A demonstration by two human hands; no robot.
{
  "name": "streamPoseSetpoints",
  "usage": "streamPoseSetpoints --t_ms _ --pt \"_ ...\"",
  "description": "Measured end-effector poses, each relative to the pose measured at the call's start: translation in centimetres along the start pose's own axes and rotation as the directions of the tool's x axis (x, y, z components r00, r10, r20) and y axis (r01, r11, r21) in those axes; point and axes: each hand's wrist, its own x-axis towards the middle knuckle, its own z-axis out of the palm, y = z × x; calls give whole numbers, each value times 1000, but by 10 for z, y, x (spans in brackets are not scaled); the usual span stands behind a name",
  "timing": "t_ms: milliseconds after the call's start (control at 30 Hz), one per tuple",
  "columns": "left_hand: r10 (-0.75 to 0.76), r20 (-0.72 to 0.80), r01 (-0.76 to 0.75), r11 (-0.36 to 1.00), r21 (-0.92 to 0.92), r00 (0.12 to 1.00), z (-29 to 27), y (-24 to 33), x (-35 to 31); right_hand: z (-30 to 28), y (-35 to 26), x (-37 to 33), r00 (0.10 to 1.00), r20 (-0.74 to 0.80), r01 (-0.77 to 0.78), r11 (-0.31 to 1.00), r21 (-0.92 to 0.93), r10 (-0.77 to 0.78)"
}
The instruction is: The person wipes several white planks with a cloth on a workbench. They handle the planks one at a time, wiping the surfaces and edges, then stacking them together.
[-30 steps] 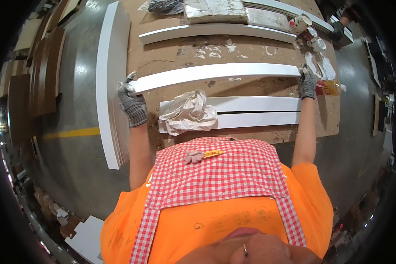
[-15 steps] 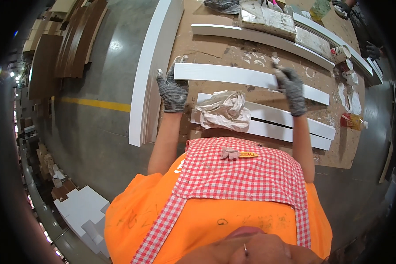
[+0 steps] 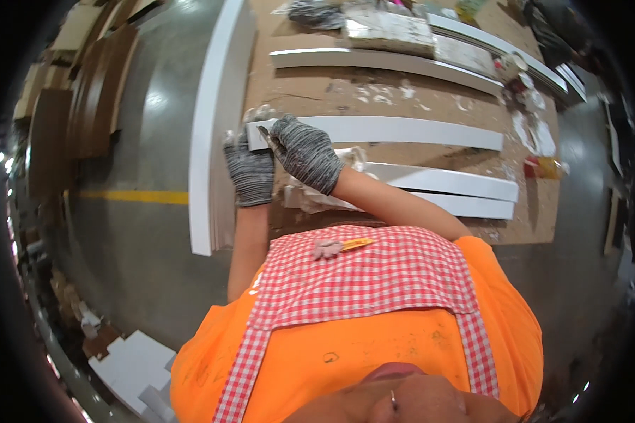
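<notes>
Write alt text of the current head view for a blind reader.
A gloved left hand and gloved right hand meet at the left end of a long white board over a brown worktable. Two more white boards lie nearer the person's checked apron, a crumpled cloth on them.

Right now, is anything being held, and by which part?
The middle white strip is held by its left end, in the left hand. The right hand lies over it near that end; whether it grips too, I can't tell.

The right hand (image 3: 305,154) and arm (image 3: 395,201) hide some of the crumpled cloth (image 3: 309,200) mid-frame. The top edge cuts off the white stack (image 3: 209,141), upper left. Upper right, the cans (image 3: 512,65) are blurry.
</notes>
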Motion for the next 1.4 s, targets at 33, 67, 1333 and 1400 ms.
streamPoseSetpoints --t_ms 33,67,1333,1400 --pt "-118 -11 95 844 -529 993 9 -6 -6 -2 14 -8 999 -53 -6 1000 20 7" --pt "-46 -46 31 955 -294 998 8 -8 -3 -3 28 -15 994 -109 -11 999 41 15" --pt "-143 -5 130 886 445 990 -9 20 1 -129 214 -82 753 -129 -540 717 440 646" --pt "-112 -53 122 827 549 992 -2 19 -5 -112 186 -67 864 -160 -381 829 409 477"
